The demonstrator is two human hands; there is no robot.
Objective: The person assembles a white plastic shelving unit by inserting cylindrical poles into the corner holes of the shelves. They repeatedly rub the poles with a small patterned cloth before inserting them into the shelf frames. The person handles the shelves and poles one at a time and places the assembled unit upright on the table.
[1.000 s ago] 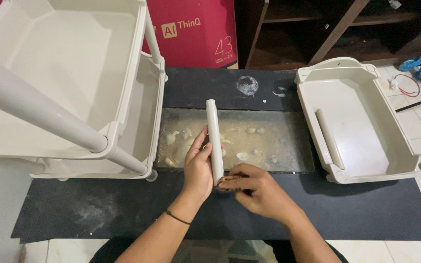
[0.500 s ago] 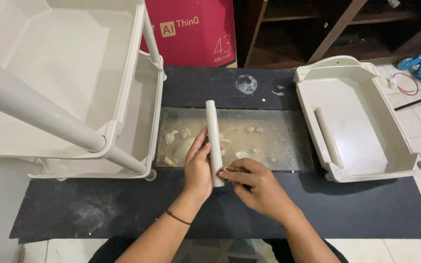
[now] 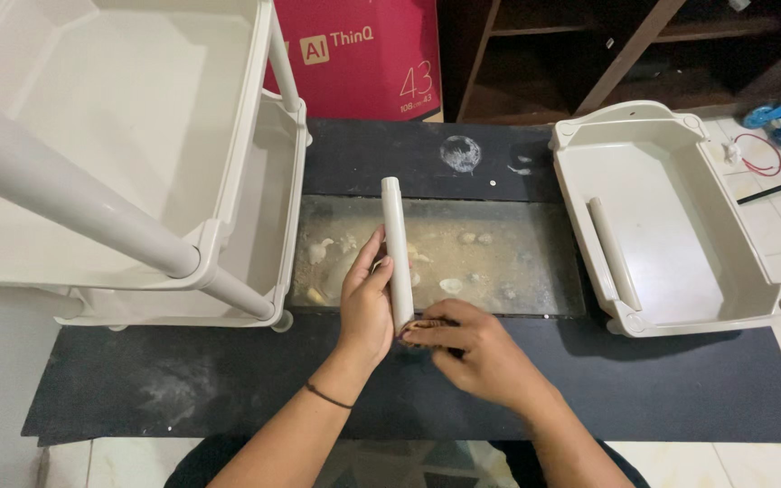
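L hand [image 3: 365, 303] wrapped round white plastic tube [image 3: 397, 253], lower half; tube's long axis runs away from person, over stained mat; R hand [image 3: 472, 348] pinching small brown bit at tube's near end [image 3: 422, 325], fingers closed; R nearer that end.

left hand [image 3: 365, 303] grips a white plastic tube [image 3: 396, 248] along its lower half, tube lying on the black mat [image 3: 228, 398]. right hand [image 3: 476, 352] pinches the tube's near end. a stacked tray rack [image 3: 128, 172] stands left, a loose tray [image 3: 671, 226] holding another tube right.
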